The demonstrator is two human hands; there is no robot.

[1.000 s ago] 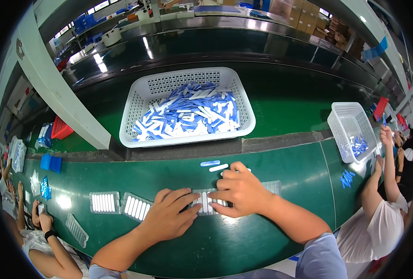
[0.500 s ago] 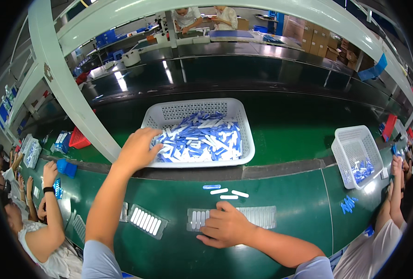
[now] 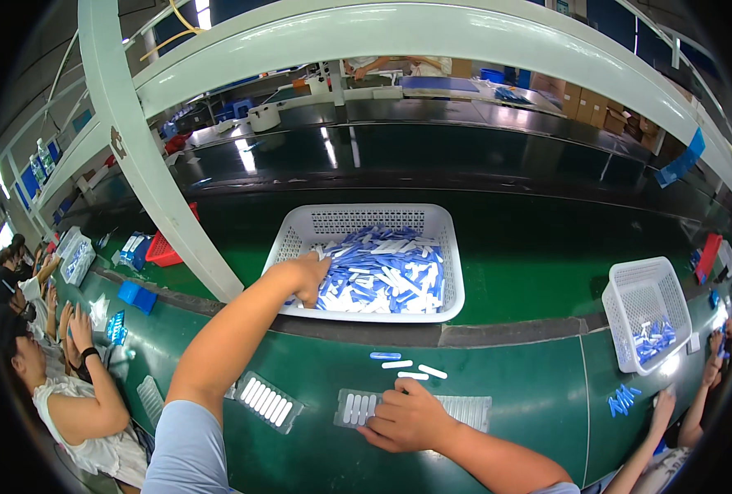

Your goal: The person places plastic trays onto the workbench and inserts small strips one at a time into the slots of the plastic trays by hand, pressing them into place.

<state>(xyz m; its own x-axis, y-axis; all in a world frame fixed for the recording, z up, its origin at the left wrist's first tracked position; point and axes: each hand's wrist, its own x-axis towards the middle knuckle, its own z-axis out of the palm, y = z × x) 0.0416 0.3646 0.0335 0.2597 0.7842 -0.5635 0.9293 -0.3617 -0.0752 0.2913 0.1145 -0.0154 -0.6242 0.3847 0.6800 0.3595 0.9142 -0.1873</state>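
My left hand reaches over the left side of a grey perforated basket and touches the heap of small blue and white sticks inside. Its thumb and fingers look apart; the fingertips are partly hidden. My right hand is closed, fingers curled over a clear ribbed tray on the green worktop; what it pinches, if anything, is hidden. Several white sticks fill the tray's left slots. Just beyond it lie a blue stick and several loose white sticks.
Left of my right hand lies another clear tray with white sticks. A white basket and loose blue pieces are at the right. A pale metal post rises near my left arm. Co-workers sit on both sides.
My view has shifted, so the scene sits lower. My left hand has moved from the basket's left rim further in, onto the sticks. My right hand stays curled over the tray.
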